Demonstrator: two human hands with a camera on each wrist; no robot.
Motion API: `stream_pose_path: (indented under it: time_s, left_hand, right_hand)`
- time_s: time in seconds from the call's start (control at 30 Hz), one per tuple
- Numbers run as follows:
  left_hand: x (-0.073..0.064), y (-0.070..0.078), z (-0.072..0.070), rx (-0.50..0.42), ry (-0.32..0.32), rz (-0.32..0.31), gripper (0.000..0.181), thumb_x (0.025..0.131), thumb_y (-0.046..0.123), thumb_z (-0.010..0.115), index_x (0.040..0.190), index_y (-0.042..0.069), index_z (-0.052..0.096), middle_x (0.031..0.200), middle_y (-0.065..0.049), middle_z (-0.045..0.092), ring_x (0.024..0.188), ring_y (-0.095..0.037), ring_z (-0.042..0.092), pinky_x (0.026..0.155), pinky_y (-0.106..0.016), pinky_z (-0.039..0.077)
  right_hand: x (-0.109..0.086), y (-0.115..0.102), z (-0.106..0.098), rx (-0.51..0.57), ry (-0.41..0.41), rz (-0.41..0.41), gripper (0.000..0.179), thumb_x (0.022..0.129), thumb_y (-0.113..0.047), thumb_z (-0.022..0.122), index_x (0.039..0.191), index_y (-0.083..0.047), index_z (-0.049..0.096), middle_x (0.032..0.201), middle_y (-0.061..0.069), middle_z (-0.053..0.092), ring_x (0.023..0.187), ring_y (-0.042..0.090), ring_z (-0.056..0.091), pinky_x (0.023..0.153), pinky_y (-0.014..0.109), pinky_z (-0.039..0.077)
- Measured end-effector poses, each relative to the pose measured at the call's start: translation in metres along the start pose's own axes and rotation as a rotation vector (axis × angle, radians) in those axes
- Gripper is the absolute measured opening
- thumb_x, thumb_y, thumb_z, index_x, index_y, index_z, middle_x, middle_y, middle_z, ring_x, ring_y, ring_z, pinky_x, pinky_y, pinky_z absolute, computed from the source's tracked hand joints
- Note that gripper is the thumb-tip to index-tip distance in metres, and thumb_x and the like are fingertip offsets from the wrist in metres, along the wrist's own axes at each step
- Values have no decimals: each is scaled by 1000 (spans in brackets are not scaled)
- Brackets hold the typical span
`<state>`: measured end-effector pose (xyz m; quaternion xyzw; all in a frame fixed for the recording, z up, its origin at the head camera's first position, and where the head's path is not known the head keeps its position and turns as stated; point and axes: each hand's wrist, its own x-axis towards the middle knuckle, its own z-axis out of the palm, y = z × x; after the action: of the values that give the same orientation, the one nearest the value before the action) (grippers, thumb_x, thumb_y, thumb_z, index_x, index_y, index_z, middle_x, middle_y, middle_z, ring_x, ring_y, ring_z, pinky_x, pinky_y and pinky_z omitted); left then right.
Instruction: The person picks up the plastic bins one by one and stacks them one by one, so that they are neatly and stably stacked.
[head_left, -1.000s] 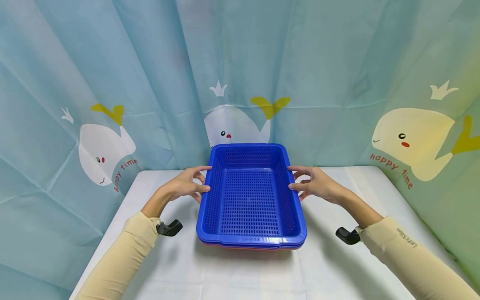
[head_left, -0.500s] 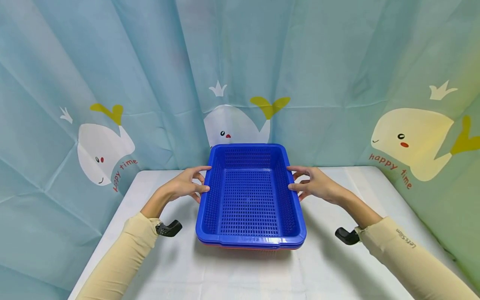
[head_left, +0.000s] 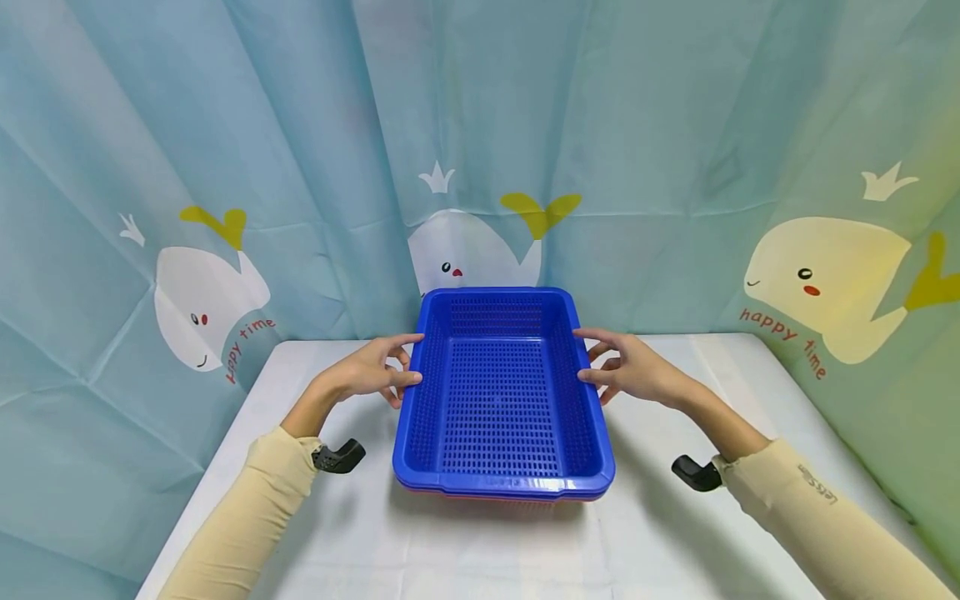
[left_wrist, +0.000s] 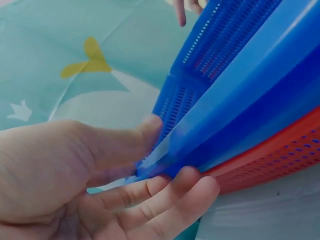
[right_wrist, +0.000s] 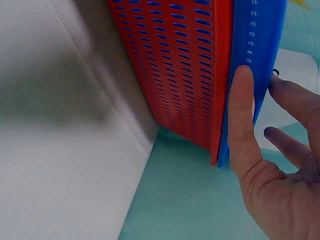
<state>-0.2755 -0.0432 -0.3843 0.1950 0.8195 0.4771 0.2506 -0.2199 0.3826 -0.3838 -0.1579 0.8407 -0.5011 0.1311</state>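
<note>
An empty blue plastic basket [head_left: 501, 482] with perforated floor and walls tops a nested stack in the middle of the table. Beneath it, a red perforated basket [right_wrist: 180, 65] shows in both wrist views. My left hand [head_left: 367, 368] pinches the blue basket's left rim, its thumb [left_wrist: 127, 140] above and the other fingers below. At the opposite side, my right hand [head_left: 641, 368] grips the right rim between thumb and fingers. In the right wrist view one straight finger [right_wrist: 242, 112] lies along the blue rim's outer face.
The stack stands on a white-covered table [head_left: 495, 554], near its back edge. A pale blue curtain [head_left: 652, 167] printed with whales hangs right behind and along both sides. Black devices [head_left: 339, 457] stick out from both sleeved wrists.
Both hands and the basket stack stay almost in place. The right hand's fingers have shifted very slightly at the rim.
</note>
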Motion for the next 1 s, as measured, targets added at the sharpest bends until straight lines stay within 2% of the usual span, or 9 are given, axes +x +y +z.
stream_pose_path:
  time_s: [0.2, 0.4, 0.6, 0.7, 0.87, 1.0]
  left_hand:
    - [-1, -7, 4, 65, 11, 47, 70, 103, 18, 64, 161, 2, 27, 108, -17, 54, 73, -24, 69, 73, -55, 62]
    - [-2, -11, 7, 85, 21, 108, 70, 104, 18, 64, 161, 1, 27, 106, -16, 54, 75, -28, 70, 67, -48, 63]
    - [-7, -18, 6, 92, 46, 165, 72, 102, 18, 67, 161, 3, 28, 107, -17, 57, 78, -35, 70, 65, -48, 63]
    - [-11, -24, 5, 65, 70, 187, 72, 102, 16, 67, 161, 4, 28, 109, -18, 59, 79, -29, 70, 66, -48, 63]
    - [-16, -38, 3, -32, 101, 187, 69, 103, 16, 66, 162, 11, 31, 113, -19, 60, 82, -22, 71, 72, -57, 61]
    - [-21, -47, 2, -73, 111, 174, 68, 103, 18, 66, 162, 15, 32, 115, -20, 60, 85, -30, 72, 74, -60, 60]
  right_hand:
    - [-2, 0, 1, -17, 10, -11, 70, 97, -5, 70, 158, 0, 33, 120, 32, 54, 87, 30, 73, 69, 53, 63]
    - [-4, 1, 0, -30, 15, -25, 70, 98, -6, 70, 158, -1, 34, 123, 33, 54, 87, 29, 73, 68, 50, 63]
    - [-8, 1, -4, -92, 53, -35, 72, 98, -13, 72, 158, -3, 35, 131, 35, 53, 87, 26, 72, 67, 46, 64]
    - [-11, 0, -8, -121, 81, -40, 72, 97, -16, 73, 158, -6, 36, 134, 33, 53, 89, 26, 72, 67, 42, 64]
    - [-18, 1, -12, -123, 106, -56, 70, 98, -15, 72, 158, -8, 38, 134, 31, 54, 90, 25, 72, 66, 39, 63]
    - [-22, 7, -12, -118, 122, -70, 69, 98, -13, 72, 158, -8, 38, 132, 31, 55, 88, 24, 72, 65, 41, 63]
